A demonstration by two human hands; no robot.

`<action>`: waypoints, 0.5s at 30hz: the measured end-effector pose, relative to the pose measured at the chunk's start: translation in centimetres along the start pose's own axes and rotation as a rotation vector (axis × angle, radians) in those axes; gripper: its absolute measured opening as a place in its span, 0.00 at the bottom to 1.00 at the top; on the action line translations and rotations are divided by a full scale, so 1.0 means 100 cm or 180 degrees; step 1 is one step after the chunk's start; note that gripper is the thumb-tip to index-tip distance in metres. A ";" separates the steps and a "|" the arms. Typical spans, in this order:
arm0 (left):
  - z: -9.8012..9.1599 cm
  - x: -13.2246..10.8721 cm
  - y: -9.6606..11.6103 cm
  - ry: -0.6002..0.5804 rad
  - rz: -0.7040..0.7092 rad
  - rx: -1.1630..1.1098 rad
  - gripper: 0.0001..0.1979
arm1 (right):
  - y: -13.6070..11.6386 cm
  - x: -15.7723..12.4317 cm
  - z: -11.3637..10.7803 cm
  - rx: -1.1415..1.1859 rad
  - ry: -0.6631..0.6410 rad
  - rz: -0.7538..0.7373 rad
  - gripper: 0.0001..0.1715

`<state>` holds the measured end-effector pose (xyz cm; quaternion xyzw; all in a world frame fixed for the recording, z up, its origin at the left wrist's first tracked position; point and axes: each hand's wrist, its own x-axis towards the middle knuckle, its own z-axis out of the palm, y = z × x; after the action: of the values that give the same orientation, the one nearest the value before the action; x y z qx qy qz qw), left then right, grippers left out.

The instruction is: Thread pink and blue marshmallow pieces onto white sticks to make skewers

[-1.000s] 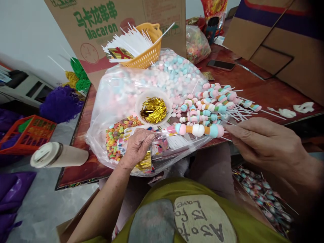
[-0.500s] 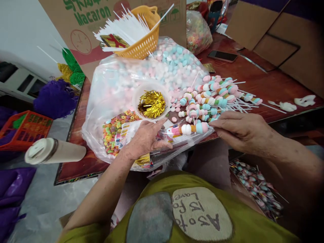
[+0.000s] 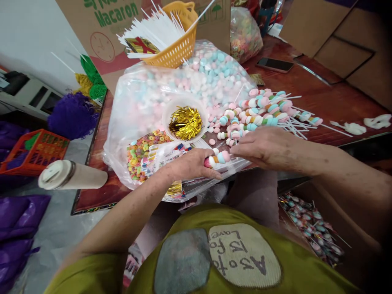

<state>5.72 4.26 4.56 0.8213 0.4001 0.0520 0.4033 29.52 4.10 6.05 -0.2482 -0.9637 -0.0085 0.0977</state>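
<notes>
A candy skewer (image 3: pixel 221 158) with pink, blue and white marshmallows lies crosswise between my two hands. My left hand (image 3: pixel 192 164) is closed around its left part, thumb below and fingers above; a clear printed bag seems to be around it there, mostly hidden. At the skewer's right end, the fingertips of my right hand (image 3: pixel 260 149) are pressed together against the last marshmallow, where the stick is hidden. Printed clear bags (image 3: pixel 157 157) lie under my left wrist. Just beyond my hands stands a white bowl (image 3: pixel 167 112) of gold twist ties (image 3: pixel 186 123).
Finished skewers (image 3: pixel 269 108) are piled behind my right hand. A big bag of marshmallows (image 3: pixel 134 94) covers the table, with ring candies (image 3: pixel 137 157) at its front. A yellow basket (image 3: pixel 179 51) holds white sticks. A cup (image 3: pixel 76 174) lies left; a phone (image 3: pixel 275 65) lies right.
My right hand has moved left with the skewer, whose left part has slid in under my left hand. My left fingers have closed around it. The view has shifted slightly.
</notes>
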 end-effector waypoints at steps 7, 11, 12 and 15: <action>0.008 -0.001 0.009 0.0240 -0.0099 0.0404 0.11 | -0.012 -0.004 0.008 0.0115 0.0189 0.0220 0.15; 0.013 0.004 0.018 0.0620 -0.0189 0.1226 0.22 | -0.023 0.000 0.022 0.0220 0.0040 0.0555 0.15; 0.008 0.004 0.018 0.0503 -0.0064 0.1149 0.27 | -0.024 0.000 0.024 0.0214 0.0101 0.0537 0.15; -0.017 -0.002 0.011 -0.0162 0.0362 0.0375 0.34 | -0.022 -0.004 0.021 0.0171 0.0433 0.0363 0.16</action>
<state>5.56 4.74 6.54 0.8661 0.3448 0.0302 0.3607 28.40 2.09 4.03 -0.2989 -0.9390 0.0061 0.1698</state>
